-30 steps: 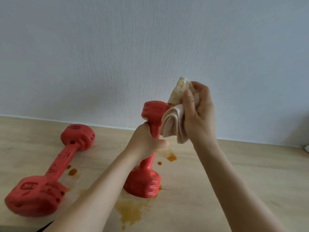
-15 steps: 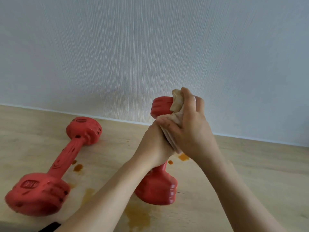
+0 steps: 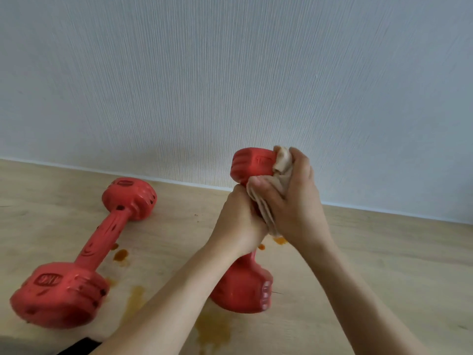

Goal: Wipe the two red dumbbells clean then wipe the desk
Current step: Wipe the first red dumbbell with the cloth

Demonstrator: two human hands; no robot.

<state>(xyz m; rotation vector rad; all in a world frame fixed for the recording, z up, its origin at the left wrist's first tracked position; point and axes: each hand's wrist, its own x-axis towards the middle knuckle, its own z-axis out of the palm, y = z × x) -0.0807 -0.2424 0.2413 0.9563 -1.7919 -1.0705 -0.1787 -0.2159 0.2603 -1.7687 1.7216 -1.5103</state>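
Head view. Two red dumbbells on a light wooden desk [image 3: 384,252] against a pale textured wall [image 3: 230,73].

Writing: raised mark on the near head of the lying dumbbell [image 3: 84,254], roughly "1KG", seen upside down and blurred; not certain. Raised oval badge on its far head, and another on the top head of the standing dumbbell [image 3: 252,165]; neither legible.

Lying dumbbell: toward the left edge of the desk, handle running from the near left corner back toward the wall, dark specks on both heads and handle.

Standing dumbbell: near the desk's middle, tilted, lower head on the desk in an orange-brown smear [image 3: 212,329], upper head raised toward the wall.

Left hand [image 3: 238,221]: fingers curled round the handle just below the upper head, gripping it.

Right hand [image 3: 291,201]: clutching a crumpled beige cloth [image 3: 281,165], stained brownish, pressed against the right side of the upper head and down along the handle, touching the left hand.

More orange spots [image 3: 120,254] on the desk beside the lying dumbbell's handle and behind the hands. Dark object [image 3: 76,348] at the near edge, cut off, not identifiable.
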